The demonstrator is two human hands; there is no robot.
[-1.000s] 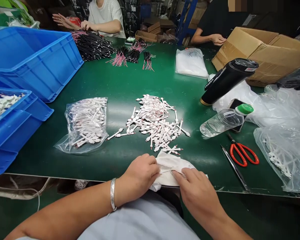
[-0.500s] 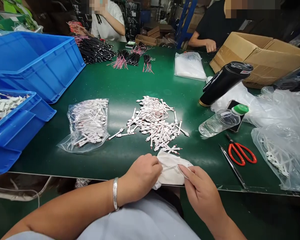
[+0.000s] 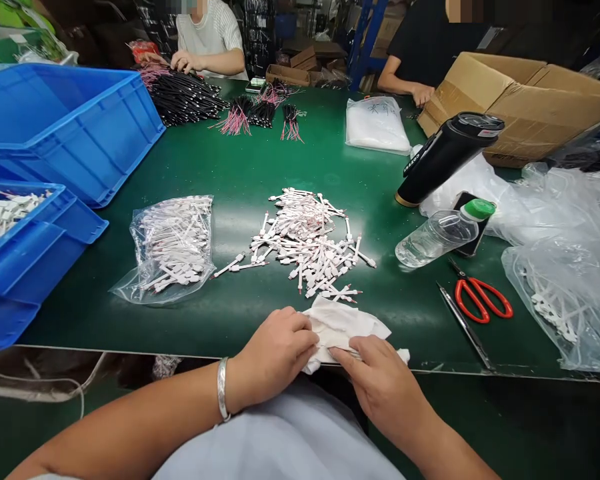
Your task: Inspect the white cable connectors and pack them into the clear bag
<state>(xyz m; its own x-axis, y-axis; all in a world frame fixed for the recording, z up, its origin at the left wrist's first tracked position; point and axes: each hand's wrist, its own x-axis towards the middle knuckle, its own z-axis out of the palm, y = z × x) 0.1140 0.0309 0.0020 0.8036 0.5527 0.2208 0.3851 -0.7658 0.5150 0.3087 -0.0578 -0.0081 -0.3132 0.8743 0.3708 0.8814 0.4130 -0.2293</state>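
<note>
The left hand [image 3: 279, 350] and right hand [image 3: 390, 377] pinched a crumpled white cloth [image 3: 347, 321], whose forward sweep could have scattered slim white connector leads [image 3: 307, 240].

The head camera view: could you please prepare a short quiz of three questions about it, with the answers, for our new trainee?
1. True or false: the left hand and the right hand both touch the white cloth.
2. What colour is the bottle cap? A) red B) green C) black
3. Fill in: in the picture, the filled clear bag lies to the ____ of the loose pile.

Key: 1 true; 2 B; 3 left.
</note>
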